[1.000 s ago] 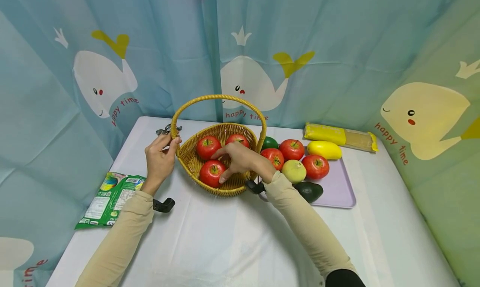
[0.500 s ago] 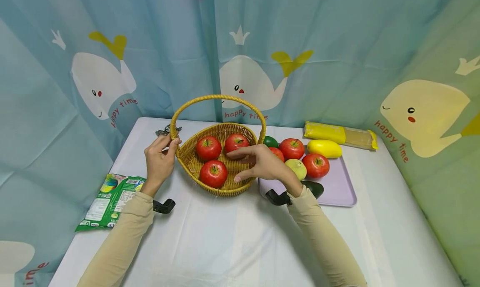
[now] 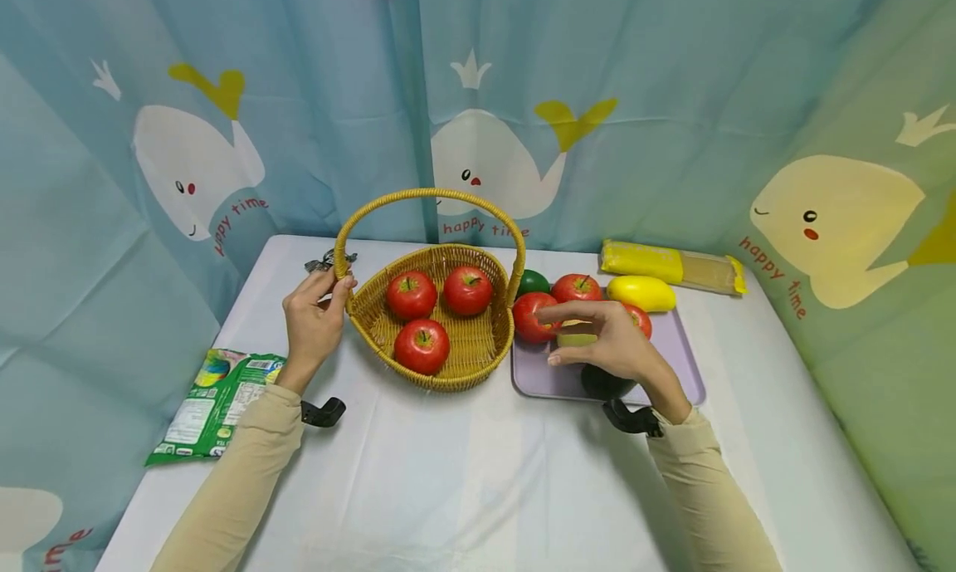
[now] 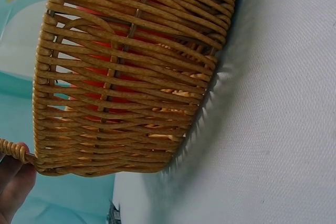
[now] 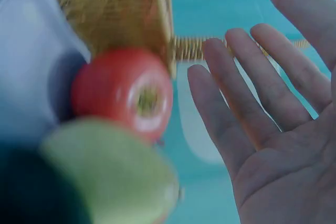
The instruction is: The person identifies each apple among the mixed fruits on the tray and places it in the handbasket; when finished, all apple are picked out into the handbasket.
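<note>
My left hand [image 3: 314, 323] pinches the lower left end of the handle of a yellow wicker basket [image 3: 474, 379]; in the left wrist view its fingers [image 4: 18, 187] grip the wrapped handle base. Three red apples [image 3: 421, 346] sit inside the basket. My right hand [image 3: 608, 339], fingers spread and holding nothing, hovers over a lilac tray [image 3: 683, 364]. Below it are a red apple [image 5: 123, 90], a pale green round fruit [image 5: 110, 171] and a dark avocado [image 3: 607, 383], partly hidden by the hand. Another apple [image 3: 577, 288] and a yellow mango-like fruit [image 3: 641, 293] lie behind.
A green snack bag [image 3: 217, 406] lies at the left edge of the white table [image 3: 463, 489]. A yellow packet [image 3: 672, 266] lies behind the tray. A small dark wrapped item [image 3: 321, 261] is by the left hand. Printed curtains [image 3: 358, 124] surround the table.
My right hand has left the apple at the front of the basket and moved right, out over the tray. My left hand keeps its hold on the handle.
</note>
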{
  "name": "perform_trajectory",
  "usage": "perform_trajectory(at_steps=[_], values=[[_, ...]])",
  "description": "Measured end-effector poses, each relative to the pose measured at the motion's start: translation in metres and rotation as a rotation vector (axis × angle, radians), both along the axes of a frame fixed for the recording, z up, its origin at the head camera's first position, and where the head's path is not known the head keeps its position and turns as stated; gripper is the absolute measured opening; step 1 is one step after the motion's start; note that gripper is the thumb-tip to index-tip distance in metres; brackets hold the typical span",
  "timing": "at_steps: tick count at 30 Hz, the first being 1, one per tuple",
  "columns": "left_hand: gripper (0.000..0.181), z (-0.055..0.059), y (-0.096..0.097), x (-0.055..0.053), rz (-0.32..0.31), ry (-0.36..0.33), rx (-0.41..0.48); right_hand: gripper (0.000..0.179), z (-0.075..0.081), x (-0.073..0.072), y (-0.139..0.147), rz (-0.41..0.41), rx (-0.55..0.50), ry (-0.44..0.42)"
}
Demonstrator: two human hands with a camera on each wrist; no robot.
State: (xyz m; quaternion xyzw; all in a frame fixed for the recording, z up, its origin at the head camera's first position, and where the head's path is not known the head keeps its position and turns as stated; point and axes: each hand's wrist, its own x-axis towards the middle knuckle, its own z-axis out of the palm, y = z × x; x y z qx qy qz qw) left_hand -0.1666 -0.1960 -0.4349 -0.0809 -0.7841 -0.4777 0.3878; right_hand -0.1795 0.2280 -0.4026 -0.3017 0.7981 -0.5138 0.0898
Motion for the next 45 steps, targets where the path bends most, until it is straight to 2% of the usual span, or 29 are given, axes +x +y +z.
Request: perform_trajectory(at_steps=[3, 7, 10, 18, 29, 39, 45], values=[[0.016, 0.007, 0.003, 0.004, -0.006, 0.000, 0.001, 0.057, -0.003, 0.001, 0.021, -0.044, 0.006, 0.032], [0.014, 0.011, 0.004, 0.007, -0.004, 0.003, -0.003, 0.056, -0.006, 0.003, 0.047, -0.123, 0.017, 0.047], [0.014, 0.009, 0.003, 0.007, -0.012, 0.007, 0.006, 0.056, -0.008, 0.003, 0.063, -0.184, 0.026, 0.061], [0.015, 0.005, 0.003, 0.005, -0.018, 0.009, 0.012, 0.071, -0.022, 0.002, 0.091, -0.284, 0.092, 0.142], [0.015, 0.007, 0.004, 0.008, -0.021, 0.001, 0.022, 0.072, -0.041, 0.000, 0.106, -0.482, 0.232, 0.196], [0.017, 0.006, 0.003, 0.005, -0.010, 0.003, 0.017, 0.068, -0.051, -0.002, 0.108, -0.548, 0.245, 0.271], [0.016, 0.009, 0.004, 0.006, -0.032, 0.017, 0.025, 0.068, -0.055, -0.005, 0.106, -0.569, 0.267, 0.288]])
